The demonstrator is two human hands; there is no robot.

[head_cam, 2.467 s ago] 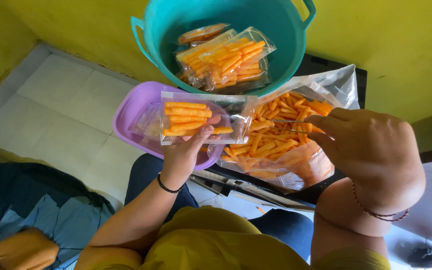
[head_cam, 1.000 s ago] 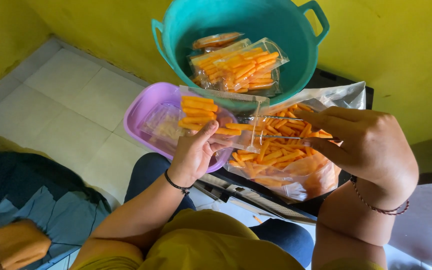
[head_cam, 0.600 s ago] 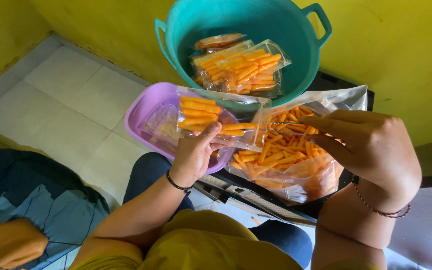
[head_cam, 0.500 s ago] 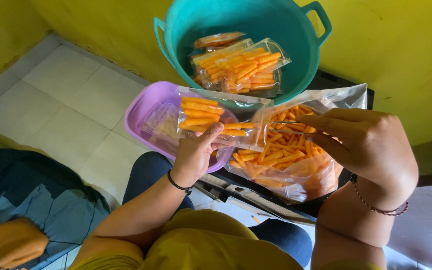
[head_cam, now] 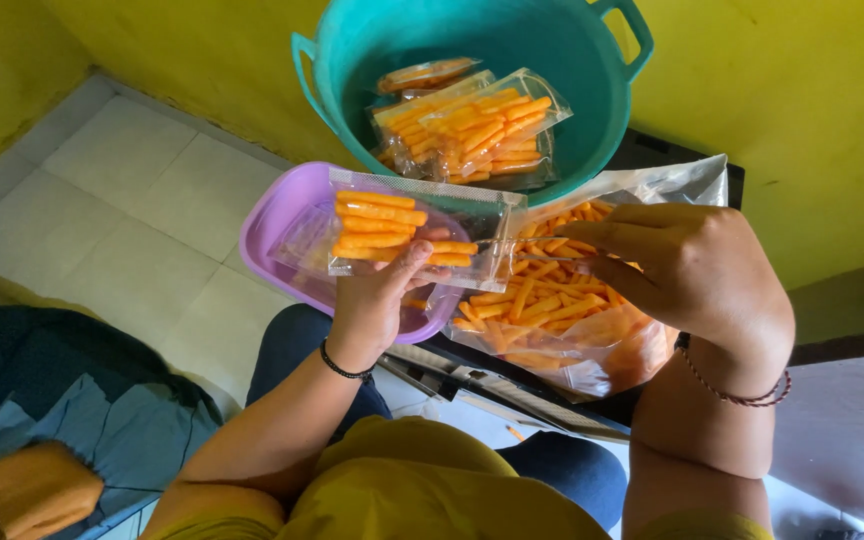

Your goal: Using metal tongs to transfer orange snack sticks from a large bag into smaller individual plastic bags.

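My left hand (head_cam: 384, 295) holds a small clear bag (head_cam: 417, 230) partly filled with orange snack sticks, its open mouth turned to the right. My right hand (head_cam: 687, 265) pinches a thin metal tool at that mouth, over a large clear bag (head_cam: 572, 315) full of the same orange sticks. Under the small bag lies a purple plastic tub (head_cam: 277, 215). Behind it stands a teal basin (head_cam: 552, 40) with several filled small bags (head_cam: 472, 125).
The large bag rests on a dark flat surface (head_cam: 652, 150) against a yellow wall (head_cam: 812, 100). White floor tiles (head_cam: 122, 220) spread to the left. Blue and orange cloth (head_cam: 42, 450) lies at the lower left. My knees in dark trousers (head_cam: 292, 350) are below.
The small bag has shifted slightly and my right hand has come in to its open end; the view has drifted a little. The basin and tub stay put.
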